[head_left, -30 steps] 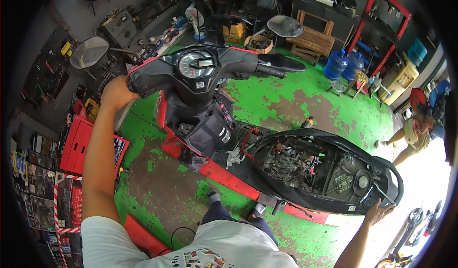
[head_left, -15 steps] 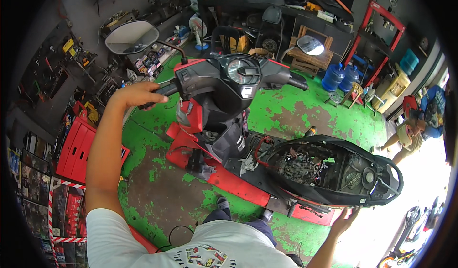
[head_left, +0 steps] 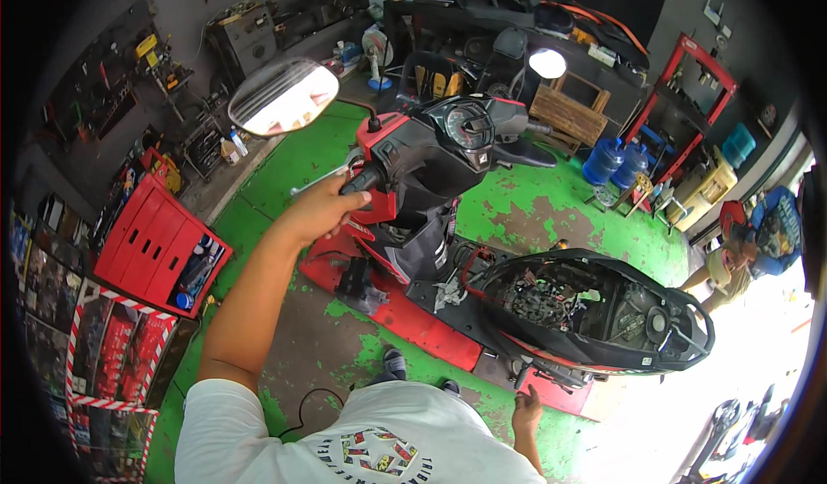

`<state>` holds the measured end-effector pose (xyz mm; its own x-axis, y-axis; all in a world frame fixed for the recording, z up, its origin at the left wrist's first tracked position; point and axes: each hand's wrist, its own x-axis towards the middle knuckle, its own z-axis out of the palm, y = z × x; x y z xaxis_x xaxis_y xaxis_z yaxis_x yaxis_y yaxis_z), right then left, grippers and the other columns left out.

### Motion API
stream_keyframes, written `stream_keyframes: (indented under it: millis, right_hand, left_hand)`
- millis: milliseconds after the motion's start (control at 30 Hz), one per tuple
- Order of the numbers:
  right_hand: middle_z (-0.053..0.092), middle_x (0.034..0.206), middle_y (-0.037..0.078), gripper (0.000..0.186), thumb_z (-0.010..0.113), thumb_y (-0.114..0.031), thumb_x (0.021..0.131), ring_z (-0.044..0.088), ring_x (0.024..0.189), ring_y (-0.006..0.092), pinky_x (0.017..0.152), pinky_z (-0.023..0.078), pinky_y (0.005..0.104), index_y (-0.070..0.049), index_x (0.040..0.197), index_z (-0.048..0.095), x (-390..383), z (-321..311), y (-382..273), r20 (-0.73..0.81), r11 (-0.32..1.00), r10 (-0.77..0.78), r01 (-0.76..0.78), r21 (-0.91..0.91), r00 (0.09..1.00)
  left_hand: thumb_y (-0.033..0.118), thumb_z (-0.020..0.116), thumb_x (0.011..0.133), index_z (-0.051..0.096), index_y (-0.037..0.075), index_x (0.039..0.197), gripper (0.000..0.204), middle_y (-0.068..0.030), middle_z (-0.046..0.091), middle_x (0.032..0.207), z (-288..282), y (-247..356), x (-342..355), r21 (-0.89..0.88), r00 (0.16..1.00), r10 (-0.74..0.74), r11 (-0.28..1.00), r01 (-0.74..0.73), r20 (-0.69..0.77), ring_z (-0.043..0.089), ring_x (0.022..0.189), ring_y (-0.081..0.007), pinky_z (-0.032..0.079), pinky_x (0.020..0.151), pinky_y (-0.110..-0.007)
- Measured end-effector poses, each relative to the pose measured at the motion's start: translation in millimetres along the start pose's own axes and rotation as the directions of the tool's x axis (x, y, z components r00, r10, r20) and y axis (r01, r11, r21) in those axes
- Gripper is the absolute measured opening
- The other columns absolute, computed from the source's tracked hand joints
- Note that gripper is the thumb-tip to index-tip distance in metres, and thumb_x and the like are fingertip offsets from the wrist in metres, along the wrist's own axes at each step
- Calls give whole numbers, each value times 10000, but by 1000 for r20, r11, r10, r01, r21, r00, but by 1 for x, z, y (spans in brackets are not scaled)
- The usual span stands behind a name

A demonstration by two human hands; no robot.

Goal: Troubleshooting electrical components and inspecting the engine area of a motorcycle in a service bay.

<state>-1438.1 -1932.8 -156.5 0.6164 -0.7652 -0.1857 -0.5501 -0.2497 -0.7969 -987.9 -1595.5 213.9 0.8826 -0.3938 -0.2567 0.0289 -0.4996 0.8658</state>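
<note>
A scooter with a black and red body (head_left: 431, 333) stands side-on in front of me, its seat off and its inner compartment (head_left: 551, 299) exposed, with wiring and parts showing. My left hand (head_left: 323, 211) is closed around the black left handlebar grip (head_left: 365, 179), a silver brake lever (head_left: 319, 179) just beyond the fingers. The handlebar is turned, and its right grip (head_left: 539, 128) points away from me. Low beside the scooter's near side, close to the footrest area, my right hand (head_left: 526, 413) is raised with fingers apart, holding nothing visible.
A red tool cabinet (head_left: 151, 247) and a display case with striped edging (head_left: 121, 346) stand at left. Blue water bottles (head_left: 603, 161) and a red press frame (head_left: 680, 87) are at back right. A person (head_left: 749, 238) is at the right. A cable (head_left: 314, 398) lies on the floor.
The handlebar has turned, its left end and my left hand coming nearer and rightward, the right end swinging away. My right hand has moved left, away from the scooter's rear.
</note>
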Motion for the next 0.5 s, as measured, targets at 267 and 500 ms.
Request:
stream_keyframes:
  millis: [267,500]
  right_hand:
    - [752,966,176,446,610,-90,888,718,878,233,812,541,350,4,1324,606,9,-38,39,95,998,-30,35,-53,995]
    - [750,947,153,506,576,-14,851,707,846,203,812,549,320,83,1348,555,35,-54,54,245,997,-65,73,-22,967]
  left_hand:
    - [369,674,937,551,0,982,391,-174,620,804,131,-46,-50,-79,935,32,995,-64,-354,624,735,-327,480,653,-456]
    - [392,641,950,514,-15,1070,443,-315,647,933,225,-48,-69,-61,848,16,996,-57,-531,634,940,-505,475,809,-557]
